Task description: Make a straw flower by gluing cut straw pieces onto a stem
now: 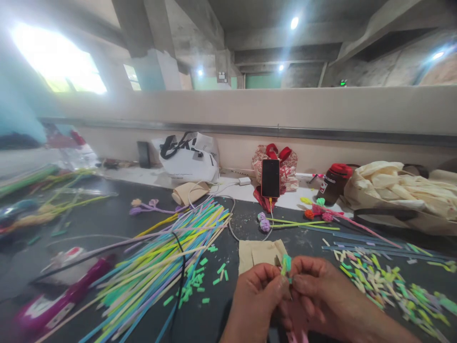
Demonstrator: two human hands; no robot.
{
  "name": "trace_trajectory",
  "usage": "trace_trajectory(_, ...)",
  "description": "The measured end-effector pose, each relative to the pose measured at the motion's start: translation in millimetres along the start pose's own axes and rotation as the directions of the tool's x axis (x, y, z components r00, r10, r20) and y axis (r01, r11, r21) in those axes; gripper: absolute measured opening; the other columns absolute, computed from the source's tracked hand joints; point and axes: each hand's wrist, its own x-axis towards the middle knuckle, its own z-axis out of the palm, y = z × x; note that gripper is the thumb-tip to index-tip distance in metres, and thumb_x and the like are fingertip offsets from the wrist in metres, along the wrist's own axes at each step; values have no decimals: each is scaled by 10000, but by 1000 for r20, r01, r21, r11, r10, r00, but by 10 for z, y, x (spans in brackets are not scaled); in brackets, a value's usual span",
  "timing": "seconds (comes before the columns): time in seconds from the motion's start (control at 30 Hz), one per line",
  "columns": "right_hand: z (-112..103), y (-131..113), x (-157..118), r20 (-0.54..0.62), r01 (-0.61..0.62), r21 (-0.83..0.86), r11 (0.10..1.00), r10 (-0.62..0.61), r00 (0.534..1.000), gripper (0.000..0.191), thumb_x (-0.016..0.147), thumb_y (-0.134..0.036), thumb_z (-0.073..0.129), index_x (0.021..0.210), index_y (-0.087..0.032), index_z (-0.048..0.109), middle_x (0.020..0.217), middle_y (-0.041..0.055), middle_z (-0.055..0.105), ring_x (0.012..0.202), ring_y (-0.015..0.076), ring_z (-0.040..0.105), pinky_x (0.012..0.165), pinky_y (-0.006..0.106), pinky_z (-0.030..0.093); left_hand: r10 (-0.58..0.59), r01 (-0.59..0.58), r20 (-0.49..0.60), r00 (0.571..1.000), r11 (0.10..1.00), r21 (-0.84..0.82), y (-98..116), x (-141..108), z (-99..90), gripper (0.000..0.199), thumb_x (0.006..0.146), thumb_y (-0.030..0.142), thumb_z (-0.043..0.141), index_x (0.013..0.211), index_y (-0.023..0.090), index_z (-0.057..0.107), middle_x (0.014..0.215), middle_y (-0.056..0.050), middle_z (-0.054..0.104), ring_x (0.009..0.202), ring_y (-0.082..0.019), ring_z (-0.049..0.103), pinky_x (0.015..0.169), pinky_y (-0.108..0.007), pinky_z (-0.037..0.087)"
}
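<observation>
- Left hand (254, 297) and right hand (319, 286) are working toward the near edge of the black desk (307, 245), thumbs and fingers pinching nearly closed on a small fuzzy green-and-yellow piece (286, 261) between them.
- Step: probably shaping or joining it by fingertip; next move is likely calling for a steady two-sided pinch.
- Folded tan paper sheet (260, 252) is lying just beyond.
- Purple-headed, lime-stemmed fuzzy flowers (264, 224) are lying nearer the desk's far edge.
</observation>
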Motion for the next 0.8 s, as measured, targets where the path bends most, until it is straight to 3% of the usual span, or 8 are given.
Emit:
trace_trajectory(0.13, -12, -18, 12, 13, -8, -1, 1000, 8, 1000, 158, 698, -265, 702, 711, -149, 595, 460, -14, 585, 508, 207, 637, 517, 318, 474, 1, -1, 12, 1000, 1000, -13, 21, -5, 7, 316, 605, 395, 724, 590, 136, 545, 436, 25, 571, 324, -41, 461, 352, -150, 383)
trace_trajectory(0.23, -54, -5, 7, 16, -13, -2, 1000, 13, 1000, 164, 705, -280, 702, 725, -144, 612, 427, -34, 557, 450, 162, 597, 514, 292, 466, -25, 25, 11, 1000, 1000, -16, 32, -6, 12, 343, 574, 418, 740, 588, 137, 545, 441, 24, 572, 325, -45, 461, 357, -159, 392)
trace_trajectory(0.33, -75, 17, 10, 11, -19, 0, 1000, 19, 1000, 190, 687, -290, 719, 709, -131, 617, 412, -42, 542, 372, 101, 511, 489, 259, 455, -25, 25, 12, 1000, 1000, -8, 13, -6, 6, 339, 577, 424, 738, 590, 145, 546, 447, 23, 573, 325, -50, 457, 346, -159, 368)
trace_trajectory(0.53, -89, 38, 28, -3, -7, -1, 1000, 7, 1000, 205, 673, -321, 719, 696, -148, 612, 446, -35, 554, 379, 108, 524, 451, 248, 444, -25, 25, 3, 1000, 1000, 0, -10, -2, -15, 302, 619, 403, 711, 603, 160, 532, 420, 31, 565, 306, -53, 453, 327, -151, 345)
trace_trajectory(0.6, -87, -23, -5, -60, 25, -144, 989, -34, 998, 165, 733, -329, 674, 750, -168, 642, 512, -16, 600, 395, 100, 526, 437, 217, 419, -48, 48, -14, 999, 999, -17, 25, 1, -9, 315, 608, 411, 714, 591, 158, 528, 390, 45, 538, 290, -43, 430, 322, -149, 354)
trace_trajectory(0.63, -78, -71, -31, -101, 58, -289, 955, -91, 991, 148, 761, -329, 650, 778, -182, 659, 554, -6, 620, 421, 103, 536, 433, 205, 408, -61, 61, -26, 998, 998, -24, 46, 3, -4, 322, 596, 412, 721, 586, 156, 525, 385, 50, 530, 285, -39, 419, 319, -149, 361)
trace_trajectory(0.7, -45, -183, -93, -114, 148, -656, 740, -291, 950, 115, 790, -309, 622, 795, -213, 686, 626, 1, 639, 519, 123, 572, 477, 204, 422, -86, 84, -49, 995, 996, -33, 81, 9, 8, 331, 573, 407, 735, 580, 156, 518, 386, 56, 527, 279, -32, 402, 306, -149, 371)
trace_trajectory(0.8, 13, -306, -168, 153, 317, -908, 275, -486, 861, 82, 804, -224, 605, 815, -244, 684, 753, 7, 656, 697, 148, 605, 621, 214, 448, -93, 92, -64, 994, 996, -14, 92, 18, 19, 334, 566, 401, 738, 584, 162, 506, 388, 59, 527, 276, -26, 380, 286, -143, 362)
